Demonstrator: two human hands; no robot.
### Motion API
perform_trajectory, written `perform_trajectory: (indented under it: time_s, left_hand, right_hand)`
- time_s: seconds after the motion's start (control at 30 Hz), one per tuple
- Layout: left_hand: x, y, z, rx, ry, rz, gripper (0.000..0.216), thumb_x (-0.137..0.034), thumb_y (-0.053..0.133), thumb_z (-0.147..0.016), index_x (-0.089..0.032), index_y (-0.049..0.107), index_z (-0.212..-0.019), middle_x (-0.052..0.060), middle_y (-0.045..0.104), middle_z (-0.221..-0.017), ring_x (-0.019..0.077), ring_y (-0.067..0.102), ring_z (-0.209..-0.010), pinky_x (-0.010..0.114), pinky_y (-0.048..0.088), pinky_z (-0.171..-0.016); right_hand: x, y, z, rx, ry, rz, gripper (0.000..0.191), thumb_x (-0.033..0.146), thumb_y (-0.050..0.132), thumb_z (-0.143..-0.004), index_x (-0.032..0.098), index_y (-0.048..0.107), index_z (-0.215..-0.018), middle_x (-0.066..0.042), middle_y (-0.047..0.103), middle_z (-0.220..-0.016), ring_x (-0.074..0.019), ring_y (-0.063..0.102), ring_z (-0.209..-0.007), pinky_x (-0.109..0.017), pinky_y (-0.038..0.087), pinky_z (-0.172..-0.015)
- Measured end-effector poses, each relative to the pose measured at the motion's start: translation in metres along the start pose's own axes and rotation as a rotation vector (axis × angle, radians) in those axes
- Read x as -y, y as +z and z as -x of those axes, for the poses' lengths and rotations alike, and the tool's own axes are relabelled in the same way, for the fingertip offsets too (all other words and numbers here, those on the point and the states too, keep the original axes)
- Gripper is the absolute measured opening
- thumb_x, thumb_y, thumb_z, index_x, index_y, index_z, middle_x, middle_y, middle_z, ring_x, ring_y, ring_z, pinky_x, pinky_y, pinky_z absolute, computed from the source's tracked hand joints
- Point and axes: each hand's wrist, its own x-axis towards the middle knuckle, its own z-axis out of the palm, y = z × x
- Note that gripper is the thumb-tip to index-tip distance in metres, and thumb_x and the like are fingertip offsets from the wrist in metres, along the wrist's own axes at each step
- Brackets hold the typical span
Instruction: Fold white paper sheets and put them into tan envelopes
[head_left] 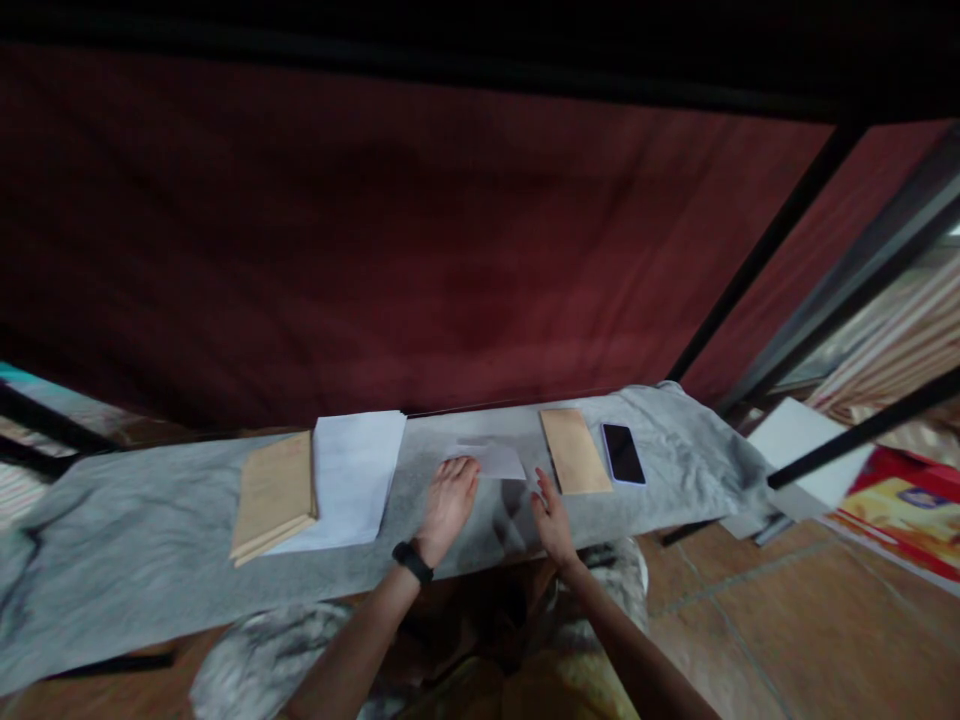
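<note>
A small folded white paper (491, 459) lies on the grey cloth (150, 530) that covers a narrow table. My left hand (448, 502), with a black band on its wrist, lies flat on the near left edge of that paper, fingers stretched out. My right hand (551, 518) rests on the cloth just right of the paper, fingers extended, holding nothing. A brown envelope (574, 450) lies right of the paper.
A stack of white sheets (352, 475) and a stack of brown envelopes (274, 495) lie to the left. A phone (623, 453) lies beside the single brown envelope. A dark red curtain (375, 250) hangs behind the table. A white box (806, 450) stands at the right.
</note>
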Motion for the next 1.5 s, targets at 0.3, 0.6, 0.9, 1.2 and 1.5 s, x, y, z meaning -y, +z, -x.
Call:
perform_trajectory:
  time_s: [0.3, 0.6, 0.9, 1.2, 1.5]
  left_hand:
    - [0.005, 0.075, 0.085, 0.134, 0.006, -0.056, 0.044, -0.006, 0.04, -0.089, -0.021, 0.061, -0.125, 0.007, 0.067, -0.127, 0.0212, 0.06, -0.118, 0.038, 0.046, -0.106]
    - [-0.005, 0.074, 0.069, 0.197, -0.056, 0.03, 0.04, -0.019, 0.049, -0.088, -0.02, 0.061, -0.126, 0.008, 0.057, -0.143, 0.0209, 0.05, -0.134, 0.042, 0.036, -0.117]
    - [-0.003, 0.103, 0.072, 0.112, -0.019, -0.127, 0.053, -0.036, 0.04, -0.098, -0.019, 0.041, -0.148, 0.012, 0.039, -0.156, 0.0253, 0.034, -0.146, 0.049, 0.03, -0.118]
    - [0.01, 0.102, 0.075, 0.085, -0.064, -0.149, 0.054, -0.033, 0.035, -0.099, -0.016, 0.038, -0.15, 0.013, 0.04, -0.156, 0.0246, 0.031, -0.147, 0.048, 0.027, -0.12]
    - [0.018, 0.09, 0.083, 0.054, -0.238, -0.176, 0.059, -0.04, 0.031, -0.1, -0.009, 0.036, -0.15, 0.018, 0.041, -0.154, 0.0288, 0.032, -0.146, 0.052, 0.027, -0.119]
  right_hand:
    - [0.019, -0.006, 0.026, 0.232, -0.266, 0.225, 0.051, 0.021, 0.035, -0.099, 0.019, 0.042, -0.149, -0.01, 0.056, -0.143, -0.0207, 0.052, -0.132, -0.04, 0.044, -0.108]
    - [0.039, -0.005, 0.037, 0.337, -0.378, 0.414, 0.05, 0.027, 0.043, -0.099, 0.023, 0.042, -0.149, -0.007, 0.05, -0.149, -0.0222, 0.046, -0.137, -0.045, 0.026, -0.119]
    - [0.039, 0.003, 0.024, 0.343, -0.313, 0.4, 0.046, 0.025, 0.041, -0.1, 0.023, 0.049, -0.145, -0.007, 0.058, -0.142, -0.0216, 0.051, -0.132, -0.043, 0.032, -0.116]
    - [0.033, 0.022, 0.009, 0.313, -0.314, 0.47, 0.051, 0.033, 0.04, -0.101, 0.02, 0.039, -0.151, -0.011, 0.049, -0.149, -0.0251, 0.045, -0.138, -0.047, 0.027, -0.117]
    - [0.019, 0.009, 0.013, 0.305, -0.293, 0.492, 0.053, 0.038, 0.034, -0.104, 0.017, 0.037, -0.152, -0.011, 0.049, -0.149, -0.026, 0.045, -0.138, -0.046, 0.025, -0.117]
